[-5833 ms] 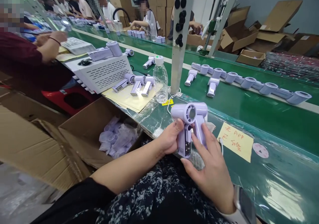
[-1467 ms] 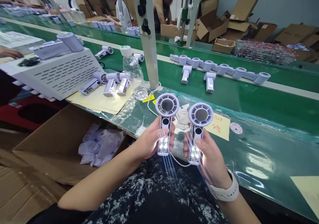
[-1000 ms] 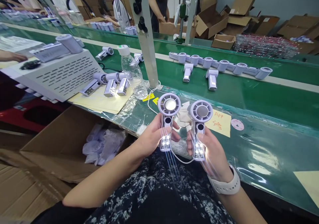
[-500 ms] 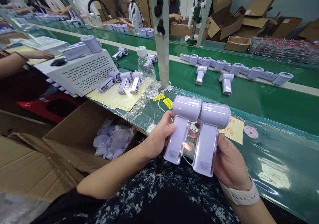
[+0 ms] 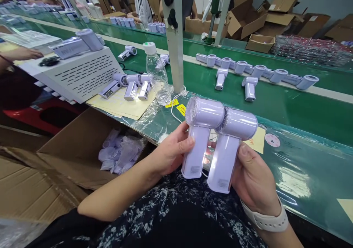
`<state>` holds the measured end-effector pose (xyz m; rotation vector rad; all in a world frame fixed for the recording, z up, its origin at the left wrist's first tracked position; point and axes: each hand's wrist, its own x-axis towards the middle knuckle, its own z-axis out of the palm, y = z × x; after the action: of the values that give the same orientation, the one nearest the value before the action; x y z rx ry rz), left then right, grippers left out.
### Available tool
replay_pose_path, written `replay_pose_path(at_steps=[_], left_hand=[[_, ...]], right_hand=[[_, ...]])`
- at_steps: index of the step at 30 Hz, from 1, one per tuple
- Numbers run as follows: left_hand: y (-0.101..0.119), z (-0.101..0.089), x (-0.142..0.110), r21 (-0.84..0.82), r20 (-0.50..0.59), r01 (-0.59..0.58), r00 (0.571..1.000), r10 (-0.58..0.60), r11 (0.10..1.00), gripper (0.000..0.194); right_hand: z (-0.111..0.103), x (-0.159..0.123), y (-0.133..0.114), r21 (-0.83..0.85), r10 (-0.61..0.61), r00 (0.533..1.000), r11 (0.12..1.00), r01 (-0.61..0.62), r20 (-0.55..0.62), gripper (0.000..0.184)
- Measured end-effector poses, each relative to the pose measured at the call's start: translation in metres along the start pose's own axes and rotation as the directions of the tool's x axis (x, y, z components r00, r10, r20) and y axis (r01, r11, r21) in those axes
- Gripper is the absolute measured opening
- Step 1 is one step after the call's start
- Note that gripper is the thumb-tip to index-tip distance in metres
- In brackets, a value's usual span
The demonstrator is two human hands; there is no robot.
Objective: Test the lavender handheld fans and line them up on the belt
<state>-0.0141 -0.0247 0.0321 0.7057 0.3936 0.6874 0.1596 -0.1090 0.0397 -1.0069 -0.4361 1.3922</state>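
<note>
Two lilac handheld fans are held side by side above my lap, their round heads touching or nearly so. My left hand point(image 5: 176, 148) is closed on the handle of the left handheld fan point(image 5: 197, 145), thumb across its edge. My right hand point(image 5: 256, 178) grips the right handheld fan point(image 5: 224, 159) by the handle's right side. Each handle has a small grey label near its bottom end. The grilles at the left ends of both heads partly show. Most of my fingers are hidden behind the handles. A pale watch band point(image 5: 267, 218) circles my right wrist.
A row of lilac fans point(image 5: 259, 71) lies along the green conveyor point(image 5: 303, 108). A plastic bottle point(image 5: 157, 75) stands by the metal post point(image 5: 175, 49). Left are a vented white box point(image 5: 85, 75) and an open carton point(image 5: 74, 145) holding bagged parts. A co-worker's hand point(image 5: 27, 53) is at far left.
Both fans have turned slightly in my hands, so the grilles on the left ends of their heads now show more. My view has shifted a little to the right.
</note>
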Motion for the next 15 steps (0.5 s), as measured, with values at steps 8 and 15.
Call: replay_pose_path(at_steps=[8, 15], left_hand=[[-0.007, -0.008, 0.002, -0.031, -0.014, 0.074, 0.997, -0.075, 0.997, 0.046], [-0.011, -0.006, 0.002, -0.009, -0.027, 0.084, 0.996, -0.085, 0.996, 0.048]], right_hand=[[-0.004, -0.003, 0.002, -0.022, -0.017, 0.998, 1.000, 0.016, -0.065, 0.032], [-0.006, -0.004, 0.001, -0.028, -0.031, 0.995, 0.999, 0.029, -0.094, 0.031]])
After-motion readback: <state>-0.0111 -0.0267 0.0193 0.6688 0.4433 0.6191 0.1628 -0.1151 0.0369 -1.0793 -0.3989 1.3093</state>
